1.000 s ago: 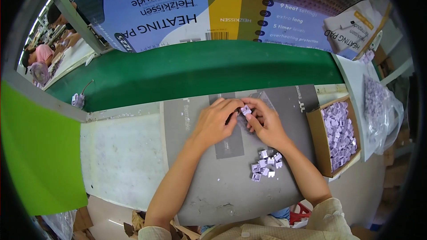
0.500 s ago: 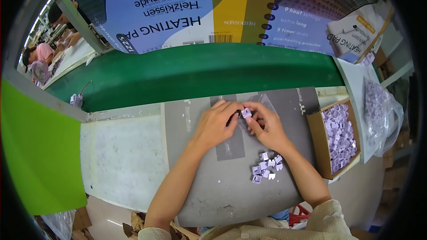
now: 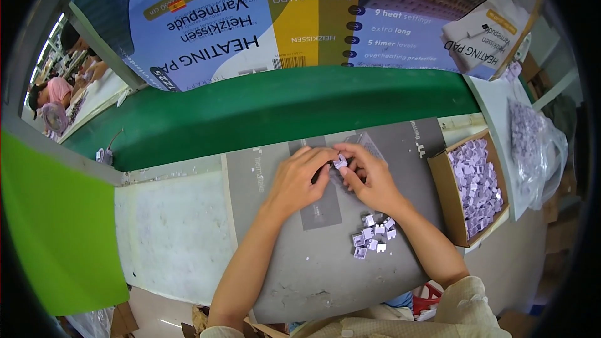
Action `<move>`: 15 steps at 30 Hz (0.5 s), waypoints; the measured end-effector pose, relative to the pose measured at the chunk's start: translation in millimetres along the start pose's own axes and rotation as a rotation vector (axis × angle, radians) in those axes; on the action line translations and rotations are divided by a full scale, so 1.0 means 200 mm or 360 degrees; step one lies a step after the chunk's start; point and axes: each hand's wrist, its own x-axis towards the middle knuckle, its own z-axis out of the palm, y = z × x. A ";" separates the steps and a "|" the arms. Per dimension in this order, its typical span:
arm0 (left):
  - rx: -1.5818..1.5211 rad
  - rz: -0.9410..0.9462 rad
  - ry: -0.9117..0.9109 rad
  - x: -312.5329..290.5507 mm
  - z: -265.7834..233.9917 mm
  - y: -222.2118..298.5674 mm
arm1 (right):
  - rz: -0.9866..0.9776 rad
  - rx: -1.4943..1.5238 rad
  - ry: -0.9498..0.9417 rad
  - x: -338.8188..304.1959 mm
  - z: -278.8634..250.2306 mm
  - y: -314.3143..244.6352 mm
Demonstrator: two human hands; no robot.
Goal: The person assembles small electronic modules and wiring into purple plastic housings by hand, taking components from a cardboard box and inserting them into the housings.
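Over the grey mat (image 3: 294, 269), both my hands meet at a small lavender plastic clip-like part (image 3: 340, 162). My left hand (image 3: 295, 180) is closed, its thumb and fingertips at the part's left side; what else it may grip is hidden by the fingers. My right hand (image 3: 374, 183) pinches the same part between thumb and curled fingers. Below the right hand, beside its forearm, lies a loose pile of similar lavender parts (image 3: 375, 231) on the mat.
An open cardboard box (image 3: 448, 203) full of lavender parts stands to the right. Beyond it lies a clear plastic bag (image 3: 532, 150) of parts. A green belt (image 3: 300, 97) runs across behind, carrying a small wired piece (image 3: 104, 156). Printed packaging (image 3: 313, 19) overhangs it. A person sits far left.
The lavender part has been turned between my fingertips, and the right fingers have curled more around it. The whole view has shifted slightly; the pile and box stay put.
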 end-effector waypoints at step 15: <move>-0.0020 -0.0046 0.0009 -0.01 0.00 -0.01 | -0.0028 -0.0066 0.0023 0.00 0.00 -0.02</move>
